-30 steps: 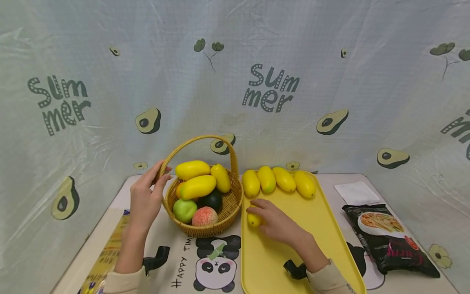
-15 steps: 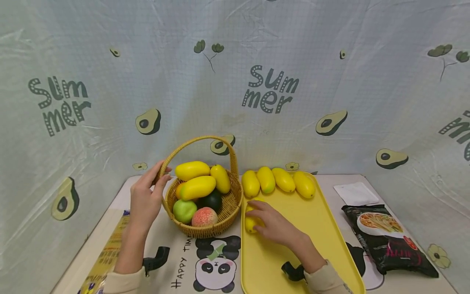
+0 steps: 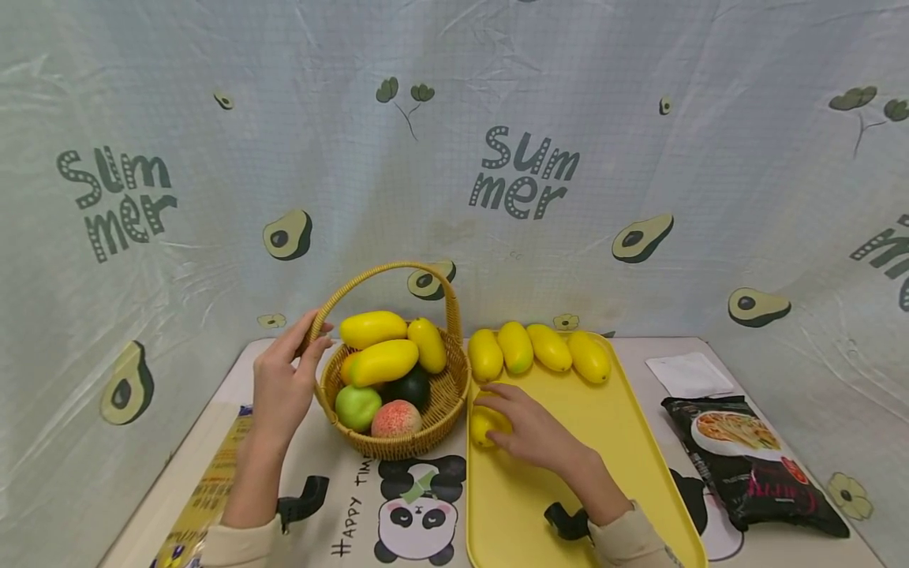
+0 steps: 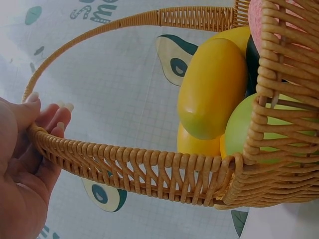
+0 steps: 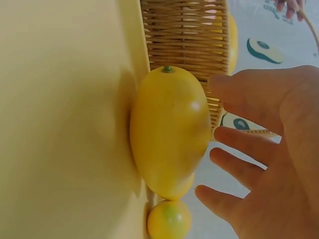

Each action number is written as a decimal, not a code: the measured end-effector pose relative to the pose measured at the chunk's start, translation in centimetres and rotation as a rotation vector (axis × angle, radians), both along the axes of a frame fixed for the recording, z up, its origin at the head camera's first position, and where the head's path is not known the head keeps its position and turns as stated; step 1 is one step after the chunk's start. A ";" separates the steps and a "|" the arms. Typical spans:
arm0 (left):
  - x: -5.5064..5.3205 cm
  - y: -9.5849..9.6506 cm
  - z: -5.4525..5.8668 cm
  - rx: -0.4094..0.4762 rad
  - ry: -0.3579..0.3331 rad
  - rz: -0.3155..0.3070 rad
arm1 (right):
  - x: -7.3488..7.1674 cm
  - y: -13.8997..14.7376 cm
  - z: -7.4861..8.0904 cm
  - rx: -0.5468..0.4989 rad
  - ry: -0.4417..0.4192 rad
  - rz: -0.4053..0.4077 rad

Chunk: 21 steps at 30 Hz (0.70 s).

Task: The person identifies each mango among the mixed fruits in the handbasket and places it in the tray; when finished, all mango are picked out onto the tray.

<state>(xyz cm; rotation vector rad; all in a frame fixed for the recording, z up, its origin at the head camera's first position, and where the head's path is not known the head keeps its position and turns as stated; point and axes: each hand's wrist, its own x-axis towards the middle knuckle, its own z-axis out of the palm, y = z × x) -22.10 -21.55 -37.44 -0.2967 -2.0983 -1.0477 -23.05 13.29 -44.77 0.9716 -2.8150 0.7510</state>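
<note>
My left hand (image 3: 284, 379) holds the left side of the arched handle (image 4: 129, 159) of a wicker basket (image 3: 398, 446), its thumb and fingers around the wicker. Inside the basket lie yellow mangoes (image 3: 385, 361), a green apple (image 3: 358, 407), a peach (image 3: 396, 419), a dark green fruit (image 3: 409, 388) and part of an orange fruit. My right hand (image 3: 529, 430) reaches over a mango (image 5: 169, 132) on the left side of the yellow tray (image 3: 568, 489). In the right wrist view, its fingers are spread and loosely bent, with fingertips close beside that mango. In the head view, they partly cover it.
Several mangoes (image 3: 550, 347) line the tray's far end. Right of the tray lie a black food packet (image 3: 753, 465) and a white packet (image 3: 690, 374). A gold wrapper (image 3: 206, 489) lies at the left, and a printed curtain (image 3: 540, 260) stands behind the table.
My right hand has shifted slightly left, and the mango under it has turned and moved a little toward the tray's left edge. The left hand and basket have stayed in place.
</note>
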 end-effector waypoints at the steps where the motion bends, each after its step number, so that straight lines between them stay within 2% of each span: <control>1: 0.0 0.0 0.0 0.001 0.003 -0.001 | 0.0 0.0 0.1 -0.007 -0.003 -0.002; 8: 0.2 0.0 0.0 0.008 -0.010 0.005 | -0.3 -0.4 0.4 -0.052 0.004 -0.006; 17: 0.3 0.1 0.1 0.021 -0.017 0.005 | -0.5 -2.3 1.2 -0.190 0.146 0.015; 21: 0.2 0.2 0.2 0.017 -0.011 0.001 | -0.5 -3.4 1.6 -0.229 0.148 0.016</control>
